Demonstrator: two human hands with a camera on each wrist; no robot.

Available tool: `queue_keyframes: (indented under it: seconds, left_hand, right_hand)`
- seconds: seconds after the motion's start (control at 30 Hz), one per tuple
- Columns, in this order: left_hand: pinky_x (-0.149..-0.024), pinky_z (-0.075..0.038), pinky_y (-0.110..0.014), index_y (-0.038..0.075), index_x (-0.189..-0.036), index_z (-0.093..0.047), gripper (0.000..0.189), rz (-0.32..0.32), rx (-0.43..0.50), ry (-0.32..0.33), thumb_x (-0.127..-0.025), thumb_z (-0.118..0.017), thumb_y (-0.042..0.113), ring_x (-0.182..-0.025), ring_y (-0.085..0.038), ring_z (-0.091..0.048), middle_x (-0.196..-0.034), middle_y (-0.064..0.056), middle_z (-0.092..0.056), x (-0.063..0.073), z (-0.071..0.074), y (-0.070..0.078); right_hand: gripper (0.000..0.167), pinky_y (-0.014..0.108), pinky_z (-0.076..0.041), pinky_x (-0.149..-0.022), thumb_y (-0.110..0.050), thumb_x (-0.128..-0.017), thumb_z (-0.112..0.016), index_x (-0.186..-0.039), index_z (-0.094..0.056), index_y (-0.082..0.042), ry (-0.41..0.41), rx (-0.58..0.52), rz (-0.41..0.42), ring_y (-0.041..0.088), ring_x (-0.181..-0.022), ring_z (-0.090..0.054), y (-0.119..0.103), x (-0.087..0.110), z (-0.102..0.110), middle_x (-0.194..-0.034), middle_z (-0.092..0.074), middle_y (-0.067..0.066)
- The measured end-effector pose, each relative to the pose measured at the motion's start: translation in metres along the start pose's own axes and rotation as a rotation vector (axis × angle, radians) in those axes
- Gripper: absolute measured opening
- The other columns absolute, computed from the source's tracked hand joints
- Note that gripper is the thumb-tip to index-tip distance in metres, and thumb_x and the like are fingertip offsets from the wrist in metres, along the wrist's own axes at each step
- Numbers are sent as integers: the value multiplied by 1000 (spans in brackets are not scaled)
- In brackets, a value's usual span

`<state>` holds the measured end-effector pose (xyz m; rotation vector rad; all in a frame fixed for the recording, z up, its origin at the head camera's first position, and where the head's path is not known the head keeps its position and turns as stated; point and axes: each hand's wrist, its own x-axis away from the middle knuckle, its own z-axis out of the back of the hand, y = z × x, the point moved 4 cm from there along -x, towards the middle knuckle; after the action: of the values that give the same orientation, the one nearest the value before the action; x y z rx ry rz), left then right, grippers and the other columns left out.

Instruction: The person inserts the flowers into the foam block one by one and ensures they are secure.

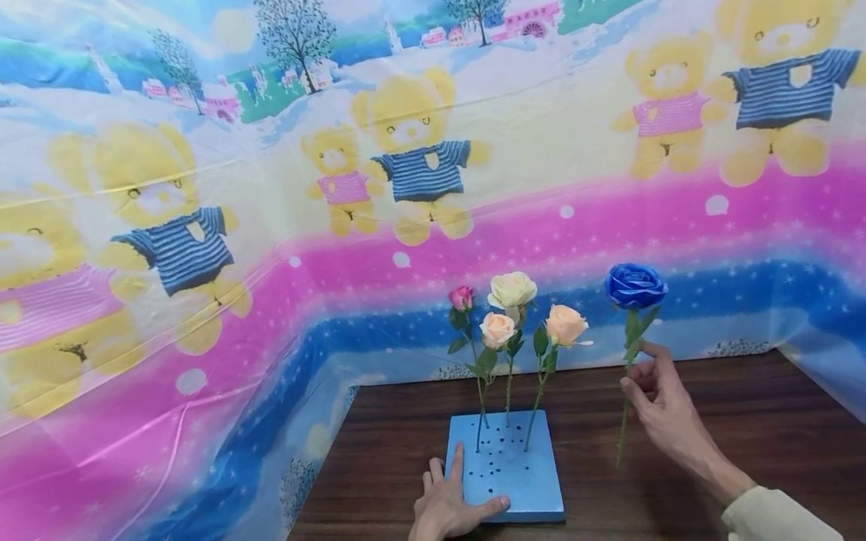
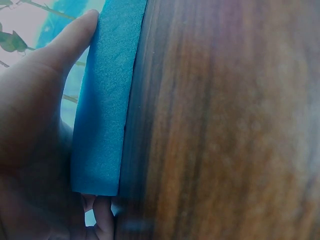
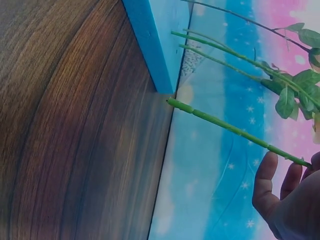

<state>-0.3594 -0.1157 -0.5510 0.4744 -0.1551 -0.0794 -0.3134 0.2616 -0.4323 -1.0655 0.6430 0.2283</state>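
In the head view my right hand (image 1: 659,391) pinches the green stem of a blue rose (image 1: 636,285) upright, to the right of a light blue foam block (image 1: 541,488). The stem's lower end (image 3: 172,102) hangs free in the right wrist view. My left hand (image 1: 446,500) rests at the block's near left corner, thumb over the top and index finger straight along the left edge. The block is dotted with small holes. Standing in it are a pink rose (image 1: 461,298), a cream rose (image 1: 512,290), a pale peach rose (image 1: 497,330) and a peach rose (image 1: 566,324).
The block lies on a dark wood-grain table (image 1: 595,496). Behind and to the left hangs a cloth (image 1: 541,188) printed with teddy bears, its lower part meeting the table's back edge. The standing flowers lean at differing angles over the block's far half.
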Motion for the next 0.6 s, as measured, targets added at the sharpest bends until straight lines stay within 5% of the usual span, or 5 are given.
queue_keyframes:
  seconds: [0.6]
  left_hand:
    - [-75, -48, -71, 22, -179, -29, 131, -7, -7, 5, -78, -80, 89, -126, -47, -50, -153, -32, -42, 0, 0, 1]
  right_hand:
    - [60, 34, -62, -65, -3, -114, -63, -166, -36, -13, -51, -102, 2, 22, -83, -68, -14, -1, -20, -110, -63, 15]
